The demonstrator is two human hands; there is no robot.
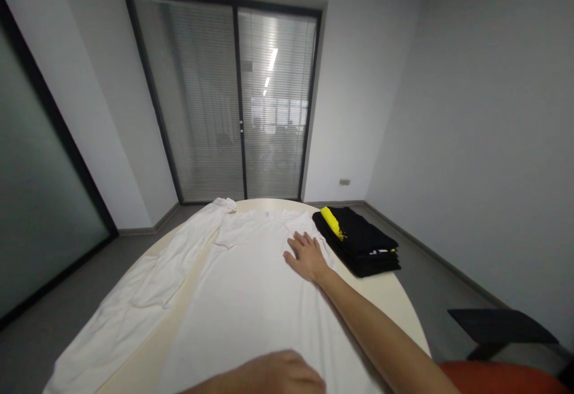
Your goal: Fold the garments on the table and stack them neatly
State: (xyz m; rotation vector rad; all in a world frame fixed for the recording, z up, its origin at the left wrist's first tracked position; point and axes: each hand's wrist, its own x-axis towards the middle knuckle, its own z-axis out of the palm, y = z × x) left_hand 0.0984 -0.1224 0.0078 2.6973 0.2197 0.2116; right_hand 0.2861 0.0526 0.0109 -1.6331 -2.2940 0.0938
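Note:
A white T-shirt (255, 286) lies spread flat on the table, with its neckline at the far end. My right hand (307, 256) rests palm down on the upper right part of the shirt, fingers spread and open. At the bottom of the view, my left hand (284, 373) is over the lower part of the shirt, its fingers curled and closed. The picture's edge cuts off those fingertips, so whatever they may hold is hidden. To the left lies a second white garment (147, 280), loosely laid and wrinkled.
Folded black garments (359, 235), with a yellow print on top, are stacked at the table's right edge. The pale round table (403, 310) curves off on both sides. At lower right stands a chair with a black armrest (502, 325) and red seat (502, 379).

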